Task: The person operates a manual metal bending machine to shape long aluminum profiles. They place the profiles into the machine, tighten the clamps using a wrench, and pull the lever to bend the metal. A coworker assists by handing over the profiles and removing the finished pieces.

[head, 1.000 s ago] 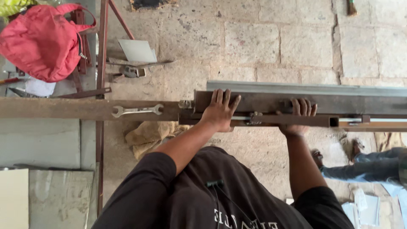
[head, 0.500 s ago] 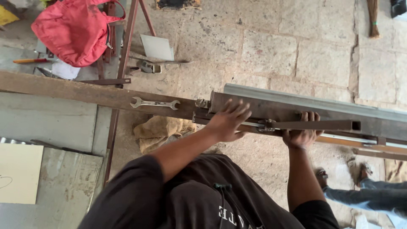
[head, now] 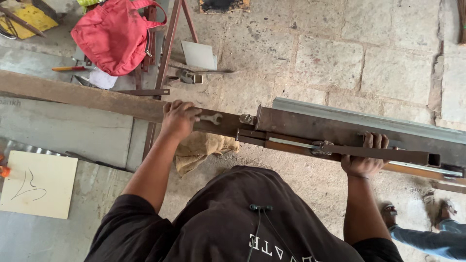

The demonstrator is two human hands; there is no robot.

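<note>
Left hand [head: 178, 118] closed over spanner [head: 209, 118] on the beam [head: 87, 97], right hand [head: 365, 160] gripping steel tube [head: 388, 154]; tube could slip and pinch fingers.

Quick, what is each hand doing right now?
Left hand: closed over one end of the spanner lying on the wooden beam.
Right hand: gripping the rusty steel tube from below, fingers curled over it.

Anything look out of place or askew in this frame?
Only small things: a spanner lies loose on the long rusty beam under the left hand, and crumpled sacking lies on the floor below. The right hand grips the steel tube.
</note>
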